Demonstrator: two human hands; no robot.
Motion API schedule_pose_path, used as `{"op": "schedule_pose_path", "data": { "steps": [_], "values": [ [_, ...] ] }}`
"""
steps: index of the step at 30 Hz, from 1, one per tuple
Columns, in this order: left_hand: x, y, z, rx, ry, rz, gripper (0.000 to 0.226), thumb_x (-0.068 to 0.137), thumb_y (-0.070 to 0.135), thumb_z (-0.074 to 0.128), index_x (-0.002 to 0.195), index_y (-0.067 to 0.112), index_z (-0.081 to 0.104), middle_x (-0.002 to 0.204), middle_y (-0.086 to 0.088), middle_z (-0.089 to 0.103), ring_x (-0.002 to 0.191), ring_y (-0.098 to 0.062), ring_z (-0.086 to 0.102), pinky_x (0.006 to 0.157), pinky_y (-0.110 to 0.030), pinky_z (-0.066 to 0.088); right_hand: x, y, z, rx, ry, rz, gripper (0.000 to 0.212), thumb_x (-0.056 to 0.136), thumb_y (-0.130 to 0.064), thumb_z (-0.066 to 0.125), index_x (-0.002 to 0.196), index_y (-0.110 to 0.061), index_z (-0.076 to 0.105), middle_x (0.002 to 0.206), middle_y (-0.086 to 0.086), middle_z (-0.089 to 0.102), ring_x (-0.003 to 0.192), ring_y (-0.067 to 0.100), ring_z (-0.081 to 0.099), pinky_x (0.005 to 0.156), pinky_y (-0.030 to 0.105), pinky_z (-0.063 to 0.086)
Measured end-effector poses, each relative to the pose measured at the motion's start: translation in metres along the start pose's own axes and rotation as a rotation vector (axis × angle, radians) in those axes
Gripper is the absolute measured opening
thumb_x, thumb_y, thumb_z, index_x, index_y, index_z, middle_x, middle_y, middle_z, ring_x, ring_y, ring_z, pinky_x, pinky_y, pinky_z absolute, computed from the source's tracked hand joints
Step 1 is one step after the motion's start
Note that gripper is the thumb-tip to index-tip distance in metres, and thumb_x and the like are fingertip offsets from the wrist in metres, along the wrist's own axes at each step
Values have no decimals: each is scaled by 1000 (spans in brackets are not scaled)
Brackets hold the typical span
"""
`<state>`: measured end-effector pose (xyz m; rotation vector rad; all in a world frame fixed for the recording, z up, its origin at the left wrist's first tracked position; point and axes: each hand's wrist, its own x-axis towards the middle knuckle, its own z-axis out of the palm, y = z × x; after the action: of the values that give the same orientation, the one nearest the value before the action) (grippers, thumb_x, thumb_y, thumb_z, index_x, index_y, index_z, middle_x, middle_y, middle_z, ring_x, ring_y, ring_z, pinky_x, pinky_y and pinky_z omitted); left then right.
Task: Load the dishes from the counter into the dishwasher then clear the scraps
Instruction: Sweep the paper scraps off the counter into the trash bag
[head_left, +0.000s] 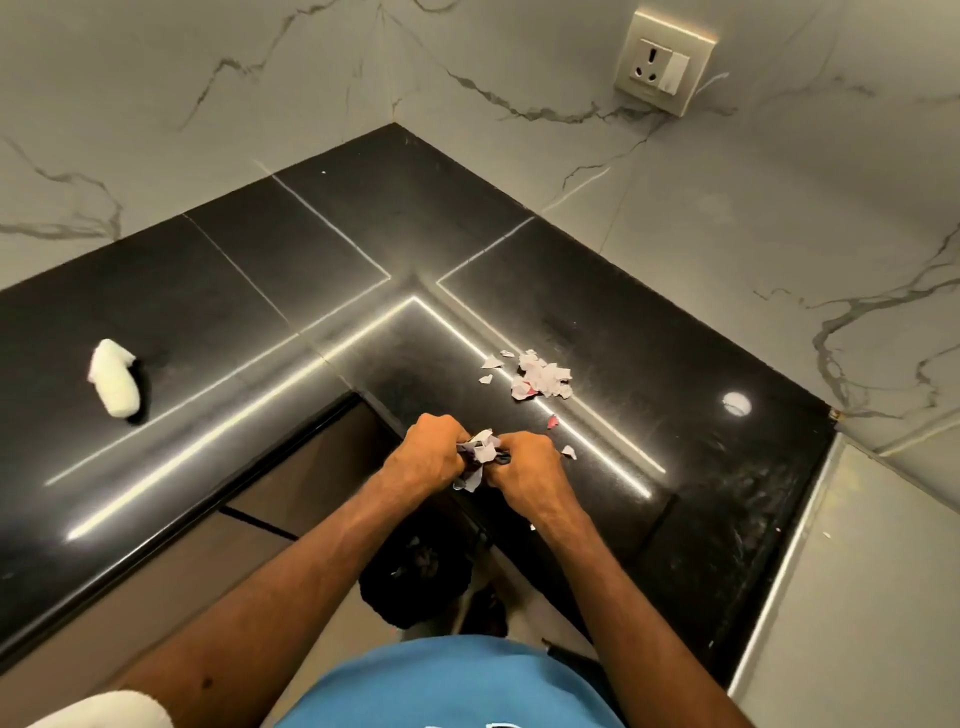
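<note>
Left hand (423, 457): curled round a scrap wad (480, 452) over the counter (260, 291) edge.
Right hand (530, 467): grips the same wad.
Pile (540, 382): loose scraps on the counter, near the right hand.
Cloth (115, 378): far left, well apart.

Black L-shaped desk (270, 291): paper scraps (540, 379) near the inner corner, white cloth (115, 378) toward the left edge.

a single wide-angle view sat on the person's head, looking forward and steeply down into the inner corner of the black surface (311, 249); it stood close above it, with the marble wall (519, 62) curving along the top edge and the person's blue shirt (467, 680) at the bottom edge
</note>
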<state>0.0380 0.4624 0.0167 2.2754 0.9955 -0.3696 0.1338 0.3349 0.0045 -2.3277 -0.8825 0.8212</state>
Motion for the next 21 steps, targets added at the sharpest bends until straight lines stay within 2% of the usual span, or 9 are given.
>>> {"op": "schedule_pose_path", "data": {
  "steps": [2,6,10,13,16,19,21],
  "values": [
    [-11,-19,-1,-28,14,-20,8,84,23,72,85,20,80,79,-6,74,76,-24,71,76,-38,62,-5,-12,15,-13,-23,-6,9,90,-28,75,94,-22,79,83,-2,74,76,17,70,69,34,58],
    [-34,-56,1,-57,36,-60,11,85,29,75,83,19,78,81,-8,74,78,-25,70,75,-37,61,-17,-28,45,-23,-70,-10,13,92,-30,74,101,-23,80,88,-4,73,79,12,68,69,27,52],
    [-53,-88,8,-76,26,-97,25,85,30,75,63,23,66,76,-6,71,73,-25,68,69,-35,59,-30,-39,77,-64,-104,-8,12,89,-31,74,99,-24,78,83,-6,72,77,13,69,73,34,60],
    [-63,-108,14,-88,6,-111,15,84,29,75,70,23,72,79,-6,73,76,-25,70,71,-36,61,-39,-45,99,-96,-101,-13,13,87,-32,76,97,-25,79,81,-3,72,75,15,69,70,36,61],
    [-65,-119,20,-106,1,-124,22,83,28,76,63,27,67,77,-4,73,73,-22,69,69,-35,61,-42,-45,114,-83,-97,24,12,87,-32,78,96,-25,79,81,-4,72,75,14,69,66,34,60],
    [-61,-137,33,-127,-29,-154,24,84,24,75,62,27,65,77,-5,73,74,-22,70,70,-34,61,-39,-45,138,-107,-100,57,18,88,-32,78,102,-23,80,88,-1,74,82,20,71,67,32,56],
    [-58,-144,41,-136,-34,-186,17,85,20,74,69,25,70,81,-6,73,78,-24,70,72,-35,62,-34,-42,150,-109,-117,88,20,89,-29,77,107,-21,79,95,2,75,86,22,70,70,32,55]
  ]
}}
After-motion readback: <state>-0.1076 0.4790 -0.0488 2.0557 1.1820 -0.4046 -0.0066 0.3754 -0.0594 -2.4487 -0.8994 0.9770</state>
